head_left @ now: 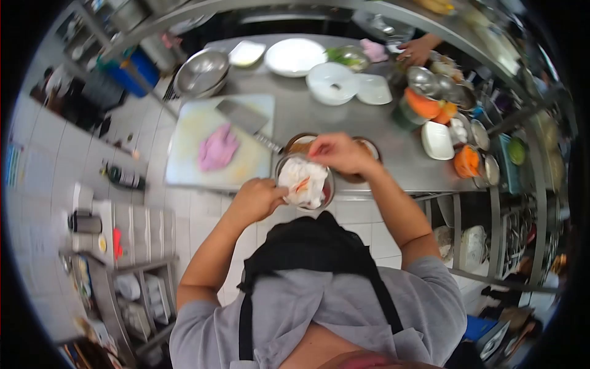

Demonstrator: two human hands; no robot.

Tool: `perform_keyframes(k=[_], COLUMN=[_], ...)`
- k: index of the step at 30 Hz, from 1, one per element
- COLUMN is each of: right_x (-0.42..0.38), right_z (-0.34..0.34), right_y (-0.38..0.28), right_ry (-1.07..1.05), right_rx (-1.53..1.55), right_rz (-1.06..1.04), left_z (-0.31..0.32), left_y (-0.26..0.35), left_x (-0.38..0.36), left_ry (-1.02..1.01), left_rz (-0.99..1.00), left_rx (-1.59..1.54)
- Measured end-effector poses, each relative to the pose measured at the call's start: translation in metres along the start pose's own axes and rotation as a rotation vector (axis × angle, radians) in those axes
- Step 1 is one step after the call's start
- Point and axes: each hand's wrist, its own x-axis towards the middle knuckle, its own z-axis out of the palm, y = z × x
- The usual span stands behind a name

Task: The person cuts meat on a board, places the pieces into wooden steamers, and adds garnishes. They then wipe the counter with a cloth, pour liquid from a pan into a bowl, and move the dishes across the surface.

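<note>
A round bowl with crumpled white material and an orange-red patch on it is at the counter's front edge. My left hand grips the bowl's left rim. Above its right side is my right hand, its fingers pinched together; what they hold, if anything, is too small to make out. Behind the bowl, two brown-rimmed dishes are partly hidden by my right hand. On the white cutting board to the left lie a pink cloth and a cleaver, its handle pointing toward the bowl.
Metal bowls and white plates line the counter's back. Containers with orange contents and a white square dish stand at right. Another person's hand is at the back right. A metal shelf spans overhead.
</note>
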Motion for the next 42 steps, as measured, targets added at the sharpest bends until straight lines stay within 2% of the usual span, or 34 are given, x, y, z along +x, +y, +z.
perform_keyframes(k=[1, 3, 5, 6, 8, 9, 11, 12, 15, 17, 18, 20, 22, 24, 27, 28, 29, 31, 33, 34, 35, 38, 40, 42], right_x=[0.003, 0.020, 0.039, 0.050, 0.068, 0.070, 0.075, 0.074, 0.064, 0.060, 0.056, 0.046, 0.038, 0.029, 0.018, 0.012, 0.010, 0.012, 0.009, 0.004, -0.003, -0.016, -0.029, -0.044], right_z=[0.000, -0.003, -0.001, -0.001, 0.000, 0.003, 0.012, 0.014, 0.008, -0.003, -0.008, -0.012, -0.001, 0.021, 0.047, 0.059, 0.061, 0.063, 0.063, 0.059, 0.059, 0.035, 0.025, 0.016], right_y=[-0.012, -0.014, -0.015, -0.011, 0.004, 0.009, 0.016, 0.015, -0.001, -0.012, -0.015, -0.015, -0.020, -0.022, -0.006, -0.029, -0.021, -0.006, 0.001, -0.011, -0.032, -0.018, -0.018, -0.014], right_ry=[0.013, 0.025, 0.107, 0.105, 0.080, 0.071, 0.056, 0.041, -0.080, 0.034, 0.076, 0.137, 0.196, 0.134, 0.059, 0.083, 0.092, 0.083, 0.090, 0.101, 0.075, 0.086, 0.118, 0.159], right_rx=[-0.003, 0.073, -0.150, -0.148, -0.689, -0.690, -1.107, -1.108, -1.049, -0.911, -0.894, -0.799, -0.699, -0.447, -0.404, -0.460, -0.457, -0.184, -0.249, -0.385, -0.199, 0.081, 0.086, 0.104], right_rz=[0.009, 0.063, 0.009, 0.014, -0.102, -0.100, -0.011, -0.016, 0.107, 0.166, 0.065, 0.025, -0.018, 0.091, 0.054, 0.143, 0.145, 0.054, -0.090, -0.122, 0.143, 0.062, 0.011, -0.024], left_z=[-0.001, -0.003, -0.008, -0.005, -0.007, -0.007, -0.008, -0.007, -0.007, 0.000, 0.003, 0.008, 0.008, 0.006, 0.006, 0.007, 0.009, 0.015, 0.018, 0.016, 0.003, -0.058, -0.120, -0.199], left_y=[0.001, 0.000, 0.000, -0.005, -0.006, -0.006, -0.006, -0.007, -0.005, -0.008, -0.010, -0.014, -0.015, -0.013, -0.011, -0.011, -0.012, -0.013, -0.017, -0.022, -0.022, -0.039, -0.059, -0.064], left_x=[-0.012, -0.028, -0.049, -0.062, -0.080, -0.086, -0.100, -0.104, -0.107, -0.109, -0.109, -0.105, -0.099, -0.091, -0.079, -0.076, -0.075, -0.071, -0.069, -0.066, -0.067, -0.060, -0.063, -0.050], left_ry=[-0.012, 0.104, 0.132, 0.188, 0.237, 0.240, 0.251, 0.258, 0.307, 0.328, 0.345, 0.363, 0.380, 0.389, 0.425, 0.421, 0.409, 0.399, 0.443, 0.461, 0.428, 0.485, 0.566, 0.722], left_rz=[-0.047, -0.102, -0.146, -0.185, -0.277, -0.285, -0.399, -0.418, -0.429, -0.415, -0.393, -0.355, -0.317, -0.280, -0.215, -0.208, -0.199, -0.178, -0.156, -0.125, -0.155, -0.155, -0.206, -0.142], left_rx=[-0.004, -0.059, -0.079, -0.067, -0.061, -0.065, -0.044, -0.041, -0.078, -0.091, -0.096, -0.103, -0.106, -0.110, -0.125, -0.125, -0.121, -0.107, -0.122, -0.138, -0.153, -0.166, -0.090, 0.149])
